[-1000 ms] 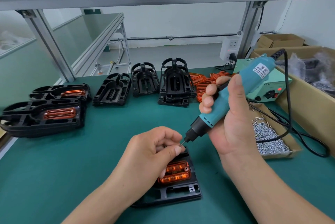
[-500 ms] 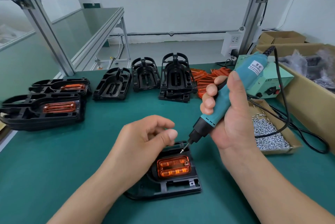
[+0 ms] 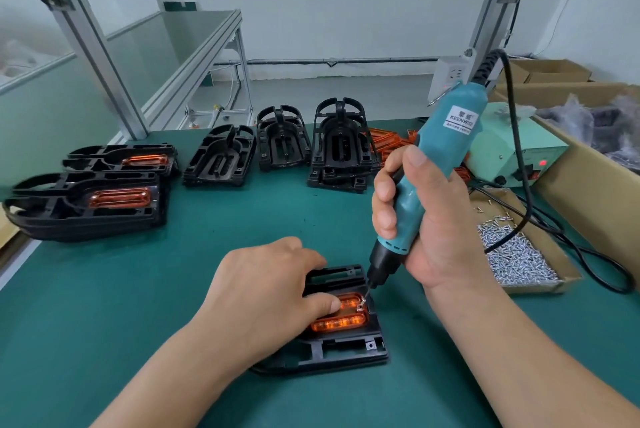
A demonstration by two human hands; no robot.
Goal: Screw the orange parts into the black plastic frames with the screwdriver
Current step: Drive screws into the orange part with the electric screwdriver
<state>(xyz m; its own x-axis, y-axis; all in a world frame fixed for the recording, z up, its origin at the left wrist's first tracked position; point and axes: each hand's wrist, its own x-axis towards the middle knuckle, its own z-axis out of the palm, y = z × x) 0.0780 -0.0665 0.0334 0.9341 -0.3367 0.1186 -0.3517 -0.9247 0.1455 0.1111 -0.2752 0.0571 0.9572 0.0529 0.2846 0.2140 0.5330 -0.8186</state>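
**Screwdriver [image 3: 426,185] bit down on orange part [image 3: 341,322]**

Finished frames [image 3: 86,202] with orange inserts are stacked at nine o'clock. Left hand [image 3: 266,292] lies flat over the black frame [image 3: 346,351] at six o'clock, thumb pressing the orange part seated in it. Right hand [image 3: 443,219] is wrapped round the near-upright screwdriver, its bit on a screw [image 3: 360,306] at the part's far right corner. Loose screws [image 3: 516,258] fill a tray [image 3: 568,277] at three o'clock.

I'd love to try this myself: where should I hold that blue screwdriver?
Grip the screwdriver round the middle of its blue barrel, coming from the right as the right hand does: it stands tilted, cable at top, tip down on the orange part.
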